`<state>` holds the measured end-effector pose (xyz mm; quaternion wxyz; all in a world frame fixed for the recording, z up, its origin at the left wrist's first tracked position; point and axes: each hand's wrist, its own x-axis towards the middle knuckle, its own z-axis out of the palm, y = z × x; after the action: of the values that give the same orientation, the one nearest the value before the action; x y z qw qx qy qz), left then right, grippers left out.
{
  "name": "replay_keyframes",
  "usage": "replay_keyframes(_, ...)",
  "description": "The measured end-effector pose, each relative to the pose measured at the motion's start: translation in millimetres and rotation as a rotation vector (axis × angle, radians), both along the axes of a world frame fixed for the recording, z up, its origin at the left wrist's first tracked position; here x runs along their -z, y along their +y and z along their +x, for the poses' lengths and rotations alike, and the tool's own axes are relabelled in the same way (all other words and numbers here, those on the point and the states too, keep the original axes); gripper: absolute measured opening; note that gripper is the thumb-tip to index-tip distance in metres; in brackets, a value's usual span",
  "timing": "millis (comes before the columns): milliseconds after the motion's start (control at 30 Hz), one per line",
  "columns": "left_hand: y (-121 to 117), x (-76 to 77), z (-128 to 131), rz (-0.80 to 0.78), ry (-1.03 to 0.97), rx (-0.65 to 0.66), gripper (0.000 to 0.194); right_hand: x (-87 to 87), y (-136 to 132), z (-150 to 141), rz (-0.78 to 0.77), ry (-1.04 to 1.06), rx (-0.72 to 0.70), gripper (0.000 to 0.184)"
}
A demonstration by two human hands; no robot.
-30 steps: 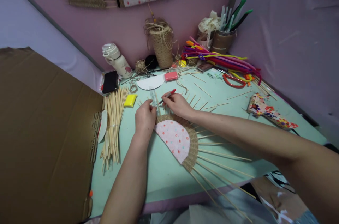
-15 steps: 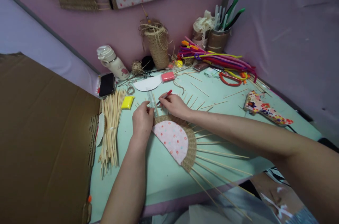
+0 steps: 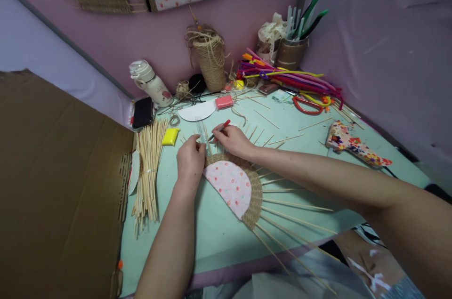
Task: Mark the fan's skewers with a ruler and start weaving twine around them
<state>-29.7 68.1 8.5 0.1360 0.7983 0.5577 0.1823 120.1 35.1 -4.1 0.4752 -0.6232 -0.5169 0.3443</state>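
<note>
A half-round woven piece [image 3: 256, 200] with a pink dotted fabric centre [image 3: 229, 186] lies on the pale green table [image 3: 212, 233]. Thin wooden sticks [image 3: 300, 207] fan out from its rim. My left hand [image 3: 190, 160] is closed on a clear plastic ruler [image 3: 201, 130] laid along one stick at the piece's top edge. My right hand [image 3: 233, 141] pinches a red pen [image 3: 221, 128], tip down beside the ruler.
A bundle of sticks [image 3: 148, 167] and a yellow block [image 3: 170, 136] lie to the left, next to brown cardboard [image 3: 60, 186]. At the back stand a bottle [image 3: 150, 83], a twine spool [image 3: 211, 59], pipe cleaners [image 3: 289, 80], red scissors [image 3: 307, 106] and a floral glue gun [image 3: 353, 144].
The view shifted slightly between the earliest frame and now. Both hands stay at the ruler and pen with hardly any movement.
</note>
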Motion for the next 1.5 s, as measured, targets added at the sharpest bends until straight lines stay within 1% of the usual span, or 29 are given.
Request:
replay_keyframes(167,-0.2,0.4,-0.3,0.000,-0.017,0.006,0.034,0.7,0.1,0.4,-0.009,-0.007,0.010,0.029)
replay_keyframes(567,0.3,0.3,-0.3,-0.003,-0.007,0.004,0.034,0.8,-0.8,0.0,-0.001,0.004,-0.002,0.027)
replay_keyframes(767,0.6,1.0,-0.3,-0.003,-0.019,0.008,0.034,1.0,-0.6,0.8,-0.013,-0.016,0.011,0.031)
replay_keyframes(1033,0.4,1.4,-0.3,-0.006,-0.026,0.008,0.034,1.8,0.1,0.8,0.010,0.008,-0.002,0.029)
replay_keyframes(1500,-0.2,0.8,0.5,-0.005,-0.014,0.000,0.035,2.0,0.8,0.5,0.001,-0.028,0.011,0.031)
